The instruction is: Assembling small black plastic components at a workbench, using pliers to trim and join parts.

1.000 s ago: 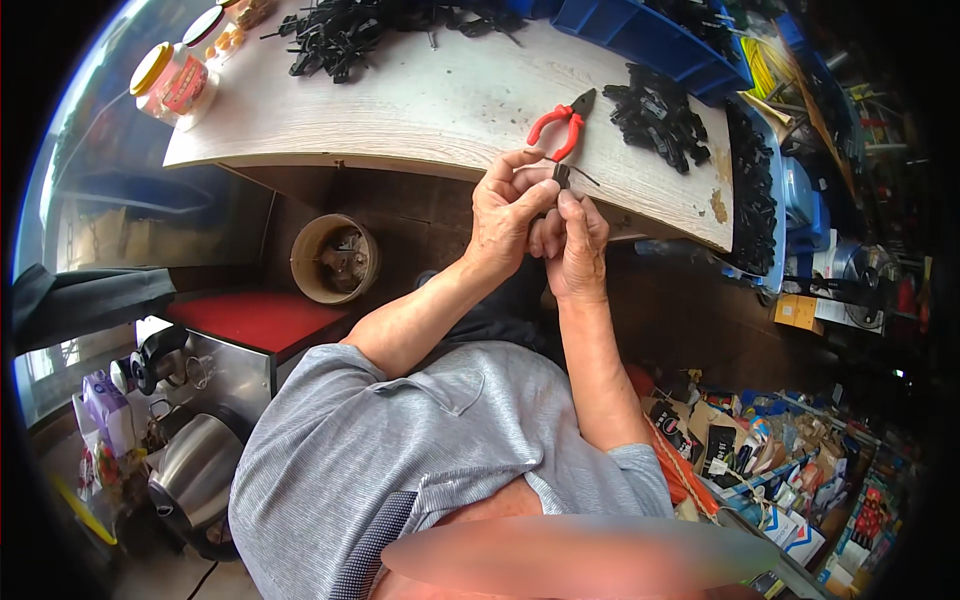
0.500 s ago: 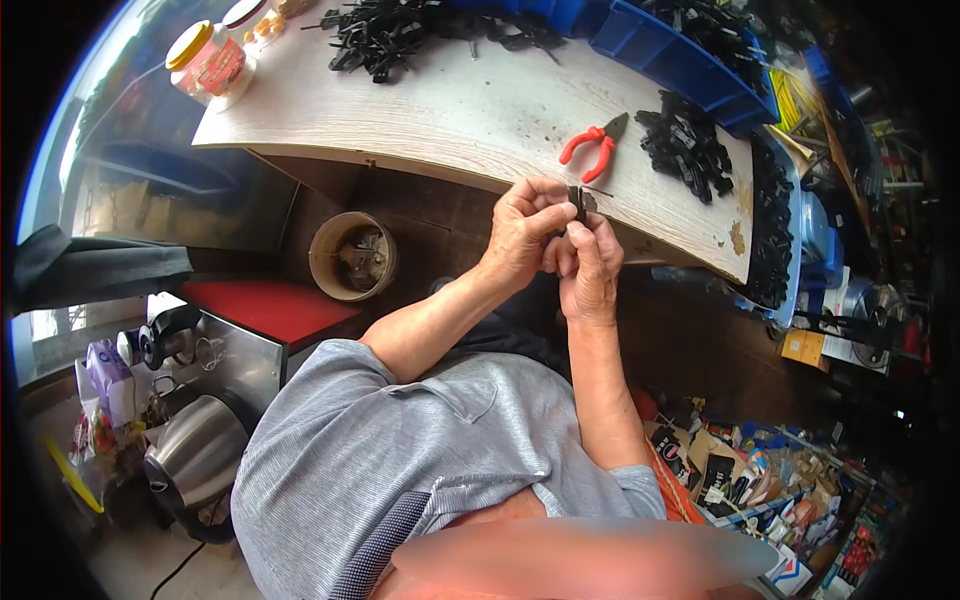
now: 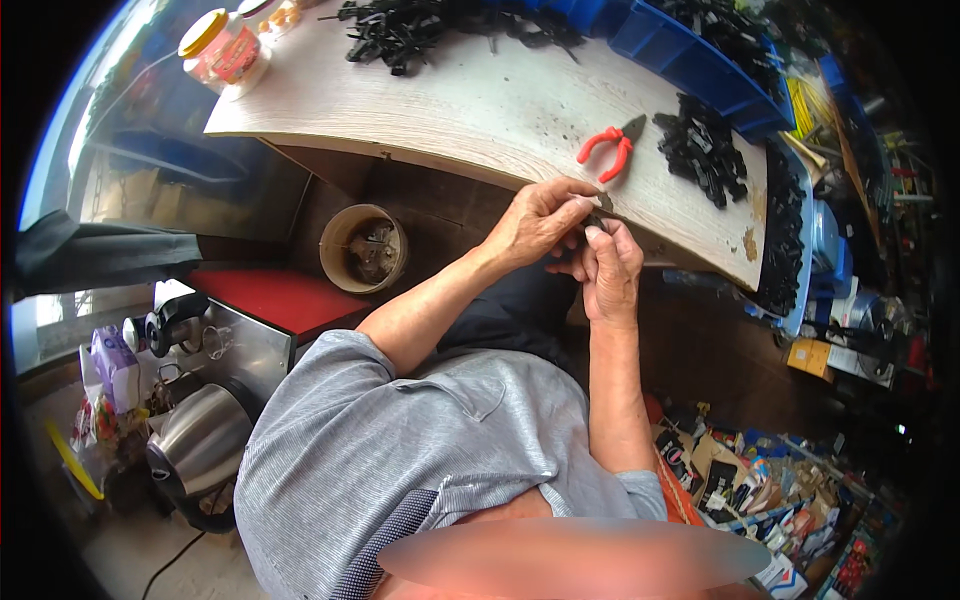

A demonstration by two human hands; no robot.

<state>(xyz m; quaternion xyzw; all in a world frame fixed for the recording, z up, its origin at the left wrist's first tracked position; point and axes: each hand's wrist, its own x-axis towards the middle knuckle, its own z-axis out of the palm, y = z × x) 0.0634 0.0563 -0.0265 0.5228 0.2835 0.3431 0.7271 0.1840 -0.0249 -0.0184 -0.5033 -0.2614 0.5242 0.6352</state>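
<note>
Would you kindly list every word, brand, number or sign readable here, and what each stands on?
None can be quoted.
Yellow-lidded jar: printing on its side, too small to read.
Black packet at lower right: pale marks, too blurred to read.
Red-handled pliers: no lettering visible.

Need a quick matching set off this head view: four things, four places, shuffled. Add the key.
Things
1. Red-handled pliers
2. Small dark piece
3. Yellow-lidded jar
4. Round bucket

Places
A. Beside the red-topped cabinet, lower than the tabletop
B. At the left end of the table
C. At the fingertips, where the left hand and right hand meet
D. On the tabletop, just left of a small pile of black parts

Pairs: 1-D, 2-C, 3-B, 4-A
</note>
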